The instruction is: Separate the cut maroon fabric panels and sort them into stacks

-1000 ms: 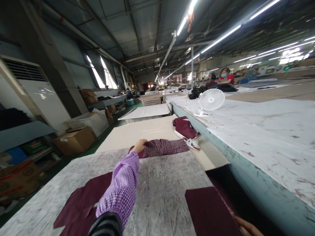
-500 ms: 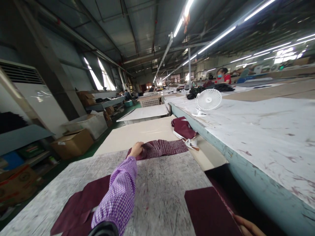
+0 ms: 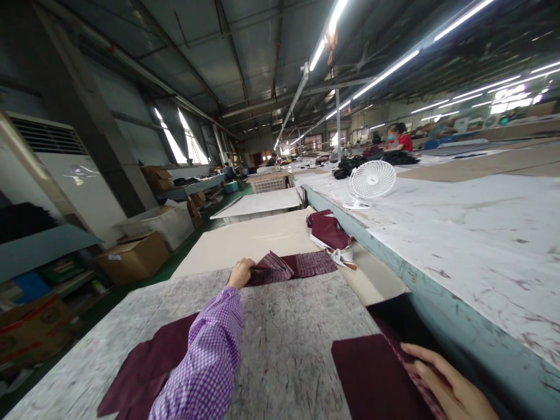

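Stack of maroon fabric panels at near right; at its edge, right hand, half open, cannot tell about grip. Farther, on scuffed gray tabletop, left hand, curled over left end of partly folded heathered-maroon fabric, grip also unclear. Beyond, white fan.

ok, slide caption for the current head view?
Left hand on a long speckled maroon fabric pile, right hand at the edge of a flat dark maroon fabric stack.

Grey tabletop lies open between checked sleeve and right-hand maroon stack, flecked cloth blocking it beyond.
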